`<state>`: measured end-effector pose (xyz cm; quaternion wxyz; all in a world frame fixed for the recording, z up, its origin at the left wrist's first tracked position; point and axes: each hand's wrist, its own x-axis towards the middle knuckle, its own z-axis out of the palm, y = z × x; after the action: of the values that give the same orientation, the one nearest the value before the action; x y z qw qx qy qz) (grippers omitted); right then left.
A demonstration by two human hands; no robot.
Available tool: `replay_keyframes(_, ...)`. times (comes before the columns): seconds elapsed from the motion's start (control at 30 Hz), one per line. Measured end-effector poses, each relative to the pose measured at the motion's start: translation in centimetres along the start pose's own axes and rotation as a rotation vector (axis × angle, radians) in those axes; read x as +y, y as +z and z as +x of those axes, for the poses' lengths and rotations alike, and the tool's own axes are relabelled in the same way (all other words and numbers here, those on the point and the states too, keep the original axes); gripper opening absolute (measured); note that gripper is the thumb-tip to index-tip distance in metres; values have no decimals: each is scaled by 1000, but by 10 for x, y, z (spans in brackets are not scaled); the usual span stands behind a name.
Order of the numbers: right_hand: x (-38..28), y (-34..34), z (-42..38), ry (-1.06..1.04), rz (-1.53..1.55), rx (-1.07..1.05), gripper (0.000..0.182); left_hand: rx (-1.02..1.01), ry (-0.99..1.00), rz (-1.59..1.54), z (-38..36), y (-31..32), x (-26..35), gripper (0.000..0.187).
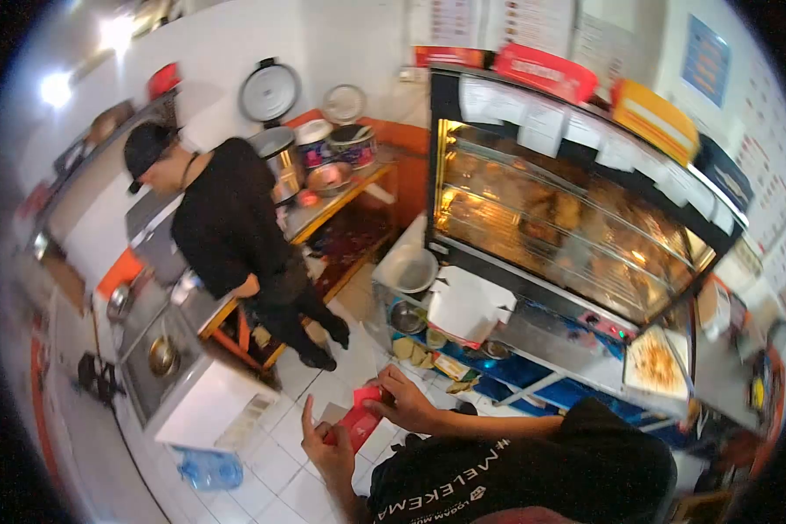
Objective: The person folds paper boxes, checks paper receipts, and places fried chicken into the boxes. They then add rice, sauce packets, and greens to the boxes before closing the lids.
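Note:
Low in the head view, my left hand (330,447) and my right hand (401,399) come together over the tiled floor. Between them is a small red carton (359,423) with faint white print. The left fingers wrap its lower end, while the index finger points up. My right hand pinches the upper end between thumb and fingers. A pale grey flap or card shows beside the red carton, close to the left hand. Part of the carton is hidden behind my fingers.
A lit glass warming cabinet (559,201) stands ahead right. Below it are an open white box (471,307) and a food tray (659,365). Left, a person in black (231,214) stands by a worktop. A blue water bottle (209,470) lies on the floor.

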<state>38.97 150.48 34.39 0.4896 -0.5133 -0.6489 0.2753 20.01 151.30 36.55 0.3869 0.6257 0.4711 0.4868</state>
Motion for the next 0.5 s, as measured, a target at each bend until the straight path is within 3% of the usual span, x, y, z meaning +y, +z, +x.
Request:
replay_keyframes(0.07, 0, -6, 2, 135, 0, 130, 32, -30, 32, 108, 6, 6, 5, 67)
replay_keyframes(0.13, 0, -17, 8, -94, 37, -246, 32, 42, -11, -41, 5, 14, 6, 66)
replay_keyframes(0.2, 0, -19, 3, -118, 35, -241, 32, 45, -4, 18, 7, 13, 6, 64)
replay_keyframes(0.27, -1, -23, 0, -179, 21, -279, 33, 16, -22, -239, 13, 16, 9, 59)
replay_keyframes(0.43, -16, -39, -1, -356, -148, -412, 70, -15, -321, -358, 22, 24, 32, 54)
replay_keyframes(0.5, -19, -39, -6, -297, -176, -487, 70, -201, -366, -234, 23, 10, 13, 44)
